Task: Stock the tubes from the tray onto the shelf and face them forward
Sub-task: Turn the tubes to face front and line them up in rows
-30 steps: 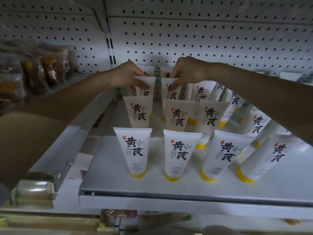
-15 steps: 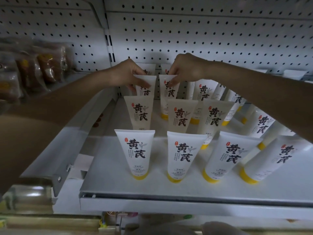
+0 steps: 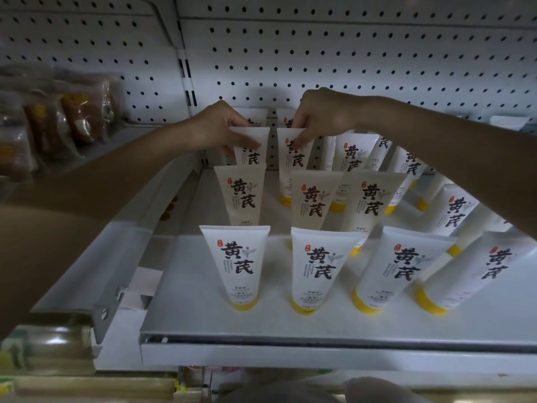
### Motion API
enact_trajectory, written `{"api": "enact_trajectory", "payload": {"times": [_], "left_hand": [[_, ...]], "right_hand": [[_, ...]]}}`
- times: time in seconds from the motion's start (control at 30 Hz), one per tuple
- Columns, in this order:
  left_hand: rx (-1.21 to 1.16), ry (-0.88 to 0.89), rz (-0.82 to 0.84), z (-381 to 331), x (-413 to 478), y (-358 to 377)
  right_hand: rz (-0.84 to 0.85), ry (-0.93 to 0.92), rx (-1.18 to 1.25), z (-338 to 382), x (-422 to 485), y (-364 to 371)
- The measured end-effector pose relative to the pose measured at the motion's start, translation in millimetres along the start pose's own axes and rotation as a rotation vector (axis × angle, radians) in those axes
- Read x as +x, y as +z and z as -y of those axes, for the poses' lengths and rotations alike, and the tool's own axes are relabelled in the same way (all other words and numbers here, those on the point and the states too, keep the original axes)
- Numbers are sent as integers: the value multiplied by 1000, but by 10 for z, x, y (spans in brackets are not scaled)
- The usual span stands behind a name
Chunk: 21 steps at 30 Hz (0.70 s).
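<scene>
White tubes with yellow caps and black characters stand cap-down in rows on the white shelf (image 3: 261, 324). My left hand (image 3: 220, 129) pinches the top edge of a tube (image 3: 252, 146) in the third row at the left. My right hand (image 3: 322, 117) pinches the top of the neighbouring tube (image 3: 295, 158) to its right. Both held tubes face forward and stand upright behind a second-row tube (image 3: 242, 196). A front-row tube (image 3: 236, 266) stands near the shelf's front edge. More tubes stand further back, partly hidden by my hands. No tray is in view.
A white pegboard (image 3: 348, 59) backs the shelf. Packaged brown snacks (image 3: 58, 117) sit on the neighbouring shelf at the left. Tubes at the right (image 3: 459, 210) lean over. A metal shelf bracket (image 3: 101, 309) juts out at the lower left.
Both hands have stayed on the two third-row tubes; the right-hand tube has been lifted slightly and turned more upright. The view has shifted a little.
</scene>
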<state>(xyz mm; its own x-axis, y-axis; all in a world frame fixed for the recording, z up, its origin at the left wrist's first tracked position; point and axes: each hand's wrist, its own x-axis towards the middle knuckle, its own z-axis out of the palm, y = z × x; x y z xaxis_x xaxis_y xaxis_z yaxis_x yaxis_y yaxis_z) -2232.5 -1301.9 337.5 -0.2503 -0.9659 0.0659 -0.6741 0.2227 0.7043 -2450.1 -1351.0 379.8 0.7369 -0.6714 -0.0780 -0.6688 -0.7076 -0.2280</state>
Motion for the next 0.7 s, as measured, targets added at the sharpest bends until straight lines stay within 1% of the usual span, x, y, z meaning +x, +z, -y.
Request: {"api": "enact_trajectory", "payload": {"times": [0.47,0.7], "left_hand": [[31,-2,2,-66,-27,25],[31,-29,-1,-105,-68,23]], "right_hand": [[32,30,-2,-17,-32,3],[29,16,9,-64,-55,-22]]}}
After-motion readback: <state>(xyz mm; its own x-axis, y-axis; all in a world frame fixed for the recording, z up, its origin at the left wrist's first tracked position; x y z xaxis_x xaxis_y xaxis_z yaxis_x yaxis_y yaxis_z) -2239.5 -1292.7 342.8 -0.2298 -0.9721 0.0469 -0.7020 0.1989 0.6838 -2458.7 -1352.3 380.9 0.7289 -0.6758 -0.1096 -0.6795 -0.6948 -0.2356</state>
